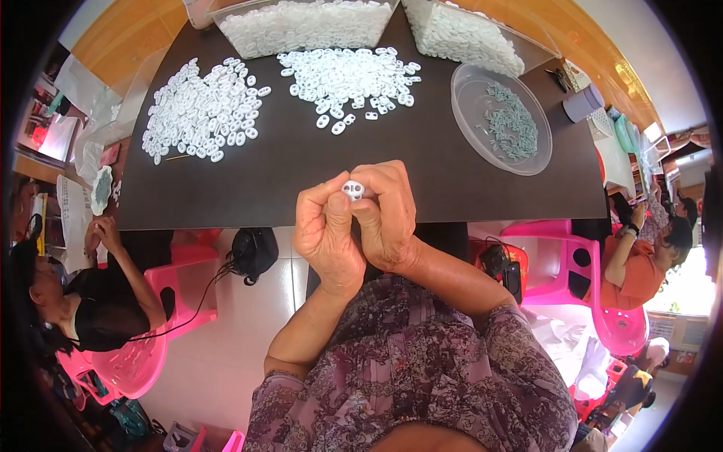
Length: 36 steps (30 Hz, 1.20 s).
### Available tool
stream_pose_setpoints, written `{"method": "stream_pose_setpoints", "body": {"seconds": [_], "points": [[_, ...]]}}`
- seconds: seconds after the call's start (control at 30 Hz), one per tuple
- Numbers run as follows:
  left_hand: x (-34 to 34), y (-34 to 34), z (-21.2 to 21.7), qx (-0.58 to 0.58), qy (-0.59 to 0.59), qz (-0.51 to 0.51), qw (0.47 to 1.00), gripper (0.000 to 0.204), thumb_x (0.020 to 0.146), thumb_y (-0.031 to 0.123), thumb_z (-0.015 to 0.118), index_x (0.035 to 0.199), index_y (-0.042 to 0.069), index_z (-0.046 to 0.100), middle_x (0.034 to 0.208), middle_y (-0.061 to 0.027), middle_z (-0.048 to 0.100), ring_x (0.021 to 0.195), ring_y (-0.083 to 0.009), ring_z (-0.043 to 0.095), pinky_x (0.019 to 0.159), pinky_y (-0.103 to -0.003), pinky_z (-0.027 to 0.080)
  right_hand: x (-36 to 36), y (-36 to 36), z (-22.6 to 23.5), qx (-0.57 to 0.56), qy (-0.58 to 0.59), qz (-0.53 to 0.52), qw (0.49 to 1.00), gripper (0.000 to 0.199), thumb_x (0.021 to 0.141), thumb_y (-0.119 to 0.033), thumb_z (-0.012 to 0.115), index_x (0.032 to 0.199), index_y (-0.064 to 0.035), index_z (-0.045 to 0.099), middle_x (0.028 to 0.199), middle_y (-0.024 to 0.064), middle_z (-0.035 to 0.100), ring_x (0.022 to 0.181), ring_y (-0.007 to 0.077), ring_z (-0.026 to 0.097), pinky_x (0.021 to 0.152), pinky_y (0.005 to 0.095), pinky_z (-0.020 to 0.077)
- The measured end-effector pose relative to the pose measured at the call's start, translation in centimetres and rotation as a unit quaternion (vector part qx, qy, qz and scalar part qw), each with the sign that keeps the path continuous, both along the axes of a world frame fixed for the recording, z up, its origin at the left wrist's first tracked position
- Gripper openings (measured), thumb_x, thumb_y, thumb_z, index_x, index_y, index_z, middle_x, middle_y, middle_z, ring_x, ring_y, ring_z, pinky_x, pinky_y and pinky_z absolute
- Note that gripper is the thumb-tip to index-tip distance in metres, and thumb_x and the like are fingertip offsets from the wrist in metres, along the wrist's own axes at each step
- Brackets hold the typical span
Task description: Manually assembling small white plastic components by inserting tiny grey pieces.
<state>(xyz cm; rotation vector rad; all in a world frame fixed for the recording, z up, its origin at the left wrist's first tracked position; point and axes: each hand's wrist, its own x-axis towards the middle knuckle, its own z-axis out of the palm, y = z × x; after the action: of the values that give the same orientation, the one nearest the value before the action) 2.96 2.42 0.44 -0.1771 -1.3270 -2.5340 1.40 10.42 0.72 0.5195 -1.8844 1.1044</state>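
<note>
Just above the table's near edge, my left hand (329,233) and my right hand (386,215) meet, both closed. Between thumbs and fingertips they pinch a small white plastic piece (352,189), rounded, with two dark holes in its face. My fingertips cover its edges. Beyond my hands lies a heap of similar white two-holed pieces (343,75), with a few strays at its near side. Another pile of white oval pieces (199,109) spreads over the left of the table.
A round clear tray (467,124) holds many small grey-green pieces (512,124) at the right. Two clear bins (309,53) of white parts line the back of the dark table (263,192). A purple cup-like container (581,103) and pliers (557,79) sit far right. People sit on both sides.
</note>
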Motion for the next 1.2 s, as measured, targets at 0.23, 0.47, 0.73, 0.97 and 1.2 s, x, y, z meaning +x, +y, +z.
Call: {"method": "stream_pose_setpoints", "body": {"seconds": [0.23,0.47,0.73,0.97,1.2], "points": [[-0.5,0.7,0.1,-0.018,0.023,0.023,0.999,0.018,0.093,0.014,0.054,0.101,-0.002,0.056,0.091,-0.0028,0.057,0.082,-0.0058,0.052,0.075,-0.021,0.044,-1.0,0.6,0.1,0.017,0.039,-0.005,0.999,0.012,0.088,-0.008,0.056,0.095,0.001,0.053,0.087,0.0115,0.057,0.07,0.0228,0.05,0.06,0.0306,0.043],[-0.5,1.2,-0.2,-0.103,0.003,0.034,0.994,0.012,0.094,0.008,0.049,0.099,-0.001,0.055,0.089,-0.0026,0.054,0.083,-0.0071,0.051,0.075,-0.022,0.043,-0.5,1.1,-0.7,0.023,0.012,-0.037,0.999,0.014,0.078,0.001,0.058,0.091,-0.002,0.053,0.083,0.0103,0.055,0.067,0.0256,0.05,0.058,0.0343,0.042],[-1.6,1.7,-0.4,-0.163,-0.012,0.046,0.986,0.015,0.094,0.013,0.051,0.088,0.001,0.056,0.085,-0.0012,0.053,0.079,-0.007,0.049,0.073,-0.023,0.042,-1.1,1.3,-0.8,-0.001,0.017,-0.053,0.998,0.013,0.076,0.001,0.06,0.087,-0.0013,0.054,0.079,0.0105,0.055,0.066,0.0266,0.05,0.056,0.035,0.0414],[-2.3,2.6,0.4,-0.16,0.013,0.066,0.985,0.015,0.095,0.012,0.049,0.097,-0.001,0.056,0.092,-0.0035,0.057,0.082,-0.0068,0.05,0.075,-0.022,0.042,-2.2,2.1,0.0,-0.022,0.024,-0.042,0.999,0.015,0.076,0.002,0.06,0.09,-0.0011,0.054,0.081,0.0115,0.054,0.068,0.0279,0.05,0.058,0.0359,0.0419],[-2.1,1.2,0.1,-0.059,0.043,-0.011,0.997,0.019,0.096,0.011,0.046,0.105,-0.002,0.056,0.101,-0.0055,0.058,0.087,-0.0076,0.051,0.077,-0.022,0.043,-1.4,2.8,0.9,0.031,0.019,-0.02,0.999,0.017,0.076,0.004,0.063,0.091,0.0014,0.057,0.084,0.0124,0.06,0.071,0.0258,0.054,0.063,0.0329,0.0455]]}}
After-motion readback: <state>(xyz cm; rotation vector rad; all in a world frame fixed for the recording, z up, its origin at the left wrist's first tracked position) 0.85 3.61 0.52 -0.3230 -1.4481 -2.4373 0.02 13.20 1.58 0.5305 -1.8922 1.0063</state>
